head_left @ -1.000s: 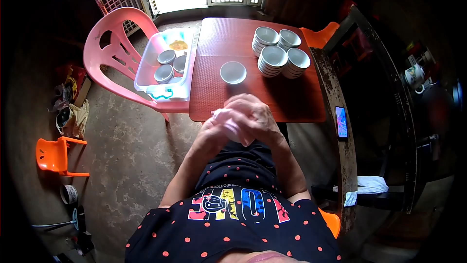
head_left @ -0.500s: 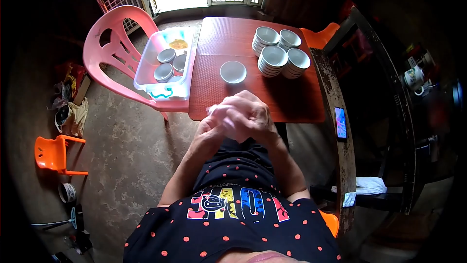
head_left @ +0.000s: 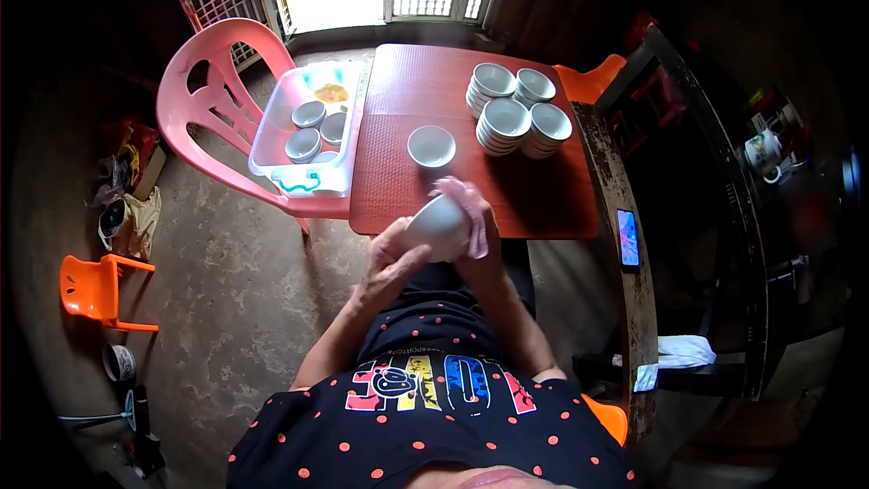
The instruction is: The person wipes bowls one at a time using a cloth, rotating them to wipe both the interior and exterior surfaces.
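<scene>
Bowl [head_left: 436, 227] in hand, over the near edge of the red table [head_left: 387, 177], tilted, pale outer side showing. Left hand [head_left: 395, 258] grips it from the left, thumb across the outside, fingers partly hidden. Right hand [head_left: 483, 246] closed on a pink cloth [head_left: 474, 210], which lies against the bowl's right side; fingers mostly covered by cloth, exact hold on the bowl itself cannot be told. Lone bowl [head_left: 431, 147] upright on the tabletop, just beyond the hands, apart from the stacks. Four stacks of like bowls [head_left: 506, 120] grouped close together toward the table's far right, mouths up. Left of the table, clear plastic box [head_left: 301, 183] on the seat of a pink chair [head_left: 184, 132], more bowls [head_left: 303, 144] inside, a yellowish item [head_left: 331, 93] near the box's far end, too small to name. Right of the table, worn wooden bench [head_left: 639, 308]; phone [head_left: 628, 237] lying on it, screen lit, and a small pale cloth [head_left: 645, 378] nearer the wearer. White cloth [head_left: 685, 352] just right of that. Orange seat [head_left: 588, 79] at the table's far right corner. Small orange chair [head_left: 90, 290] on the floor, well off to the left. Wearer in a dark top [head_left: 308, 435] with red dots.
</scene>
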The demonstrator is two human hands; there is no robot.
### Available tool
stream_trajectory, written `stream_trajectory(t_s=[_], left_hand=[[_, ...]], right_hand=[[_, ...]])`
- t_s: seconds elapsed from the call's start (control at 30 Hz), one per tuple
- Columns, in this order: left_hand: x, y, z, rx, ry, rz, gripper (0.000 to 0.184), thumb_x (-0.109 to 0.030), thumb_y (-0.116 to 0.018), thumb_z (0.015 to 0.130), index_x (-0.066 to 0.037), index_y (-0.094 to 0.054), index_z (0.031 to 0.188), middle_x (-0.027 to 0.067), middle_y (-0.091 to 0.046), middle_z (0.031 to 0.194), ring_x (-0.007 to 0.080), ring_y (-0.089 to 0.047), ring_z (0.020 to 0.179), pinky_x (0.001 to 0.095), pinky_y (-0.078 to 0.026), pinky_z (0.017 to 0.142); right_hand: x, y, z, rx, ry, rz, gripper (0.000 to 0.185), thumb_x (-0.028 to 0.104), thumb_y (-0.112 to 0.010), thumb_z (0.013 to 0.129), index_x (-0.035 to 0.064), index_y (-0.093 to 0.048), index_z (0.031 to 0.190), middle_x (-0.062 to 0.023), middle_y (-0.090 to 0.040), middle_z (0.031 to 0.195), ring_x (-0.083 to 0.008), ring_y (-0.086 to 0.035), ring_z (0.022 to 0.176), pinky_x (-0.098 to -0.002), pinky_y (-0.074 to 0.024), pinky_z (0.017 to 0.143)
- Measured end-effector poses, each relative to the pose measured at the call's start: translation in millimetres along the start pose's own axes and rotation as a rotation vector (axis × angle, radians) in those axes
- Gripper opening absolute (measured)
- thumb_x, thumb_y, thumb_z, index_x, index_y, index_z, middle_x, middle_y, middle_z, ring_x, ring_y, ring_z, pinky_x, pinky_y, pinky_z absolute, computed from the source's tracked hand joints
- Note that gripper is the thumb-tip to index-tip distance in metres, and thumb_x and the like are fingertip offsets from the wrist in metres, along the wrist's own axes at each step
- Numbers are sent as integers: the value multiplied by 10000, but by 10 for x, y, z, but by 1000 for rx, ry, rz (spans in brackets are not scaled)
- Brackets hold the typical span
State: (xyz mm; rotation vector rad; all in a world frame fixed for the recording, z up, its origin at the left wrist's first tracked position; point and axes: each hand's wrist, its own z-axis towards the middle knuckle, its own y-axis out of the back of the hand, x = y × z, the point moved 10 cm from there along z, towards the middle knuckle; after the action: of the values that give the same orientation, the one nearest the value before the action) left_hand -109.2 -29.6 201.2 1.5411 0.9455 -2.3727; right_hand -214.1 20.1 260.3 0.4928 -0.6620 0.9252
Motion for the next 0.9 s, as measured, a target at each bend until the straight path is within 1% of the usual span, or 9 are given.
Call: stream_trajectory(t_s=[0.03, 0.17, 0.23, 0.3, 0.4, 0.5, 0.6, 0.7, 0.9], left_hand=[[6, -40, -14, -10, 5, -40, 323, -72, -588, 917, 13, -509, 1219, 37, -582, 1077, 105, -535, 1016, 259, -433, 910], [125, -155, -36, 196, 316, 105, 388, -100, -653, 885, 29, -526, 1227, 49, -614, 1104, 105, -559, 1012, 270, -448, 914], [146, -146, -66, 212, 347, 47, 411, -106, -691, 851, 35, -547, 1209, 56, -637, 1071, 113, -591, 978, 270, -472, 885], [200, -110, -85, 189, 366, -14, 439, -62, -730, 786, 51, -558, 1174, 83, -644, 1075, 135, -605, 995, 279, -485, 882], [227, -73, -40, 118, 285, -139, 437, -59, -735, 783, 59, -562, 1167, 90, -644, 1072, 137, -609, 988, 276, -488, 874], [287, -51, -21, 75, 268, -244, 456, -76, -717, 806, 67, -532, 1197, 96, -628, 1098, 149, -604, 1007, 292, -484, 893], [340, -152, -57, 99, 356, -407, 497, -108, -706, 818, 66, -495, 1233, 119, -613, 1126, 190, -598, 1057, 319, -472, 928], [95, -320, -23, 198, 226, -562, 568, -230, -721, 804, 69, -495, 1231, 162, -606, 1137, 248, -607, 1067, 358, -498, 902], [322, 196, -39, -127, 203, -804, 594, -235, -696, 843, 67, -436, 1283, 176, -578, 1198, 249, -579, 1105, 383, -472, 969]], right_hand=[[-99, 37, -193, -264, -116, 160, 331, 145, -536, 915, -18, -538, 1203, -137, -585, 1166, -219, -569, 1064, -357, -467, 911], [-457, -17, -117, 57, -471, 633, 259, 173, -521, 918, -27, -614, 1053, -99, -646, 988, -203, -616, 899, -319, -496, 824], [-321, -100, 30, 449, -607, -105, 230, 207, -546, 897, 9, -653, 945, -67, -643, 793, -147, -609, 736, -289, -499, 704], [-402, -153, -30, 494, -614, 53, 247, 242, -588, 880, 36, -657, 997, -81, -645, 842, -157, -615, 733, -294, -504, 697], [-51, 33, -3, 136, 38, -128, 417, 330, -592, 892, -7, -600, 1137, -120, -646, 1039, -219, -634, 902, -348, -503, 818], [-665, -26, -434, -342, -614, 809, 433, 330, -504, 940, -42, -575, 1151, -132, -609, 1153, -224, -603, 1011, -344, -480, 883], [-450, -96, -116, 255, -733, 338, 394, 314, -544, 903, 22, -601, 1161, -144, -609, 1129, -213, -585, 1045, -354, -462, 918], [102, -323, 141, 700, -245, -64, 323, 287, -584, 855, 68, -685, 1069, -155, -618, 1186, -271, -576, 1113, -376, -454, 951], [331, -47, -338, -141, 205, -267, 342, 229, -510, 933, 20, -563, 1198, -250, -486, 1328, -433, -458, 1240, -519, -370, 1027]])
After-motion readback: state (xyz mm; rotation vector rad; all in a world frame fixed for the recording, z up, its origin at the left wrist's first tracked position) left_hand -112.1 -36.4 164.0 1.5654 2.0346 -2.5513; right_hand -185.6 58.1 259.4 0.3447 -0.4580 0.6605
